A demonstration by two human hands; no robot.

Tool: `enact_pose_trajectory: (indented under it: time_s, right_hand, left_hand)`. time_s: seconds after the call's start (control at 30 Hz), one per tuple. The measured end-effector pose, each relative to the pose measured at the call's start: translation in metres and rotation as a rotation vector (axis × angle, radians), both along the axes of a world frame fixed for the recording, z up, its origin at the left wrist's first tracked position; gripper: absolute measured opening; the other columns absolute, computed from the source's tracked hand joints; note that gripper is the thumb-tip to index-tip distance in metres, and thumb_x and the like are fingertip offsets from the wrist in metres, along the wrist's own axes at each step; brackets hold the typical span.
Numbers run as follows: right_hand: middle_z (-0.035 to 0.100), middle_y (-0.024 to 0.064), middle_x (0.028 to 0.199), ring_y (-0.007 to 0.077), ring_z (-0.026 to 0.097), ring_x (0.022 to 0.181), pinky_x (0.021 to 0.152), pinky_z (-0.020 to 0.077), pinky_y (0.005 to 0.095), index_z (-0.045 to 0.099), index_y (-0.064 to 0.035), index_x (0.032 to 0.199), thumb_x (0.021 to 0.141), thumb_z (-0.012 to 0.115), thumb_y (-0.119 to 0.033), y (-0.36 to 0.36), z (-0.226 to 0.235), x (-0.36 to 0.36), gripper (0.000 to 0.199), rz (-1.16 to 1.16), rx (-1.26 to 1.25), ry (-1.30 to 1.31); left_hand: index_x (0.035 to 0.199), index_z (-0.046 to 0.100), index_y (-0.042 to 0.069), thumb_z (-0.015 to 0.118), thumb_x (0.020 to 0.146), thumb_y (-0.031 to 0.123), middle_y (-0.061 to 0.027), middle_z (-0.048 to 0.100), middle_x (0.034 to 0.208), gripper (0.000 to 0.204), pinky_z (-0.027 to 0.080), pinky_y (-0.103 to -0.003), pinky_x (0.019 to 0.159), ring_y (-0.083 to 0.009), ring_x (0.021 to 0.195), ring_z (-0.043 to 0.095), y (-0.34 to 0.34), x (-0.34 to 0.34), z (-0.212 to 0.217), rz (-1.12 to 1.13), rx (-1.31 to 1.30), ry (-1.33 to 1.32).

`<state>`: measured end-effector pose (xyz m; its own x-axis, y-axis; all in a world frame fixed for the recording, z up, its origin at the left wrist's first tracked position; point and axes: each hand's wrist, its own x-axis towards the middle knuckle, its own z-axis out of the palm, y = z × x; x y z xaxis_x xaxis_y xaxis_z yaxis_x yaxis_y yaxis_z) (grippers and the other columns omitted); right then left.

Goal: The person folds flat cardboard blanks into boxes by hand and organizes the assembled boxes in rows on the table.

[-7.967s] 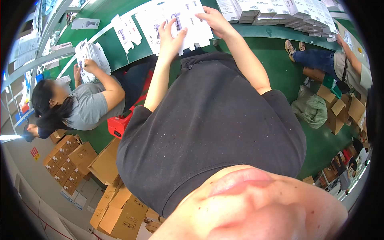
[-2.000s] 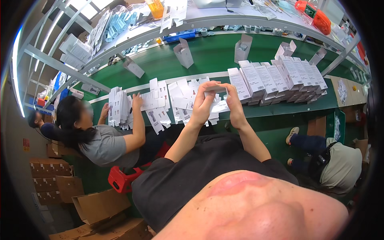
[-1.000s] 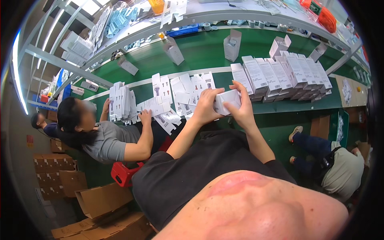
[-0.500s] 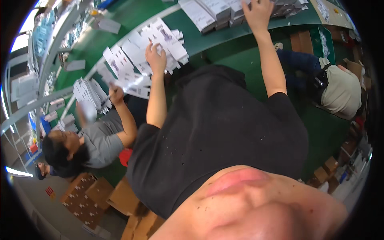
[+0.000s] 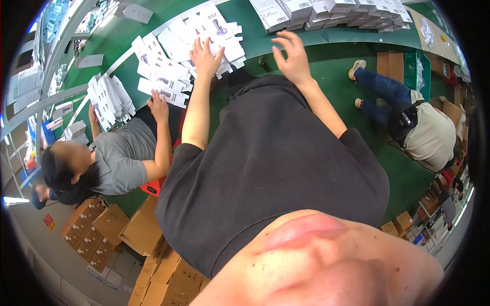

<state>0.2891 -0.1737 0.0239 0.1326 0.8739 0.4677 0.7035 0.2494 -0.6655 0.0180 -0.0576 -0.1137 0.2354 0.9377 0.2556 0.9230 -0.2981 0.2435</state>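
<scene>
A long green workbench [image 5: 326, 35] runs across a packing room with a green floor, metal shelving at the far left and brown cardboard cartons [image 5: 97, 232] stacked by the wall. On the bench lies a loose spread of flat white die-cut cardboard box blanks [image 5: 168, 46], each printed with a small product picture, fanned and overlapping near the bench's front edge. The left hand [image 5: 205, 55] rests flat on these blanks, fingers spread, gripping nothing. The right hand [image 5: 291, 51] hovers open and empty just beside them, below a row of assembled white boxes [image 5: 326, 9]. A co-worker in a grey shirt [image 5: 122, 158] handles more blanks to the left; another person [image 5: 418, 127] sits on the floor at right.
</scene>
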Motion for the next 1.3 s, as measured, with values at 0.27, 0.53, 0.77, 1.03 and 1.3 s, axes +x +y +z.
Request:
enact_pose_trajectory:
  time_s: [0.27,0.53,0.77,1.03,1.3]
  right_hand:
    - [0.059,0.0101,0.123,0.0284,0.058,0.112,0.095,0.0484,0.0359,0.066,-0.0065,0.113,0.087,0.066,-0.013,0.009,-0.025,-0.033,0.027,0.403,-0.346,-0.02]
    - [0.056,0.0124,0.132,0.0303,0.056,0.12,0.102,0.0445,0.0364,0.06,-0.0048,0.128,0.086,0.071,-0.018,0.023,-0.034,-0.034,0.046,0.411,-0.366,-0.028]
    - [0.036,0.0197,0.157,0.0335,0.044,0.138,0.109,0.0402,0.0367,0.044,0.0007,0.146,0.075,0.086,-0.022,0.037,-0.027,-0.029,0.086,0.263,-0.22,0.52]
    - [0.041,0.0178,0.15,0.0373,0.033,0.144,0.116,0.0293,0.045,0.049,-0.0047,0.143,0.087,0.065,-0.007,0.064,0.006,-0.072,0.058,0.53,0.021,-0.027]
    - [0.026,0.0199,0.158,0.0473,0.018,0.147,0.113,0.0185,0.068,0.037,-0.0113,0.151,0.072,0.081,-0.025,0.066,0.02,-0.072,0.09,0.448,-0.096,-0.358]
  left_hand:
    - [0.132,0.053,-0.001,0.081,0.076,0.043,-0.021,0.047,0.143,0.077,0.04,-0.049,0.104,-0.0348,0.129,0.048,0.034,0.034,0.04,0.555,-0.556,-0.178]
    - [0.115,0.062,-0.004,0.075,0.08,0.024,-0.0206,0.069,0.105,0.046,0.054,-0.039,0.082,-0.0332,0.089,0.068,0.047,-0.005,0.02,0.292,-0.581,-0.596]
    - [0.123,0.063,0.002,0.06,0.093,0.013,-0.0112,0.069,0.106,0.032,0.049,-0.032,0.088,-0.0215,0.097,0.063,-0.042,-0.011,0.14,-0.154,-0.718,-0.719]
    - [0.13,0.056,-0.002,0.061,0.092,0.008,-0.0158,0.065,0.113,0.039,0.049,-0.028,0.087,-0.0216,0.096,0.062,-0.075,0.025,0.2,0.042,-0.247,-1.153]
    - [0.134,0.054,-0.003,0.061,0.086,0.001,-0.0242,0.062,0.117,0.049,0.052,-0.031,0.086,-0.0258,0.099,0.063,-0.084,-0.002,0.192,0.023,-0.645,-1.341]
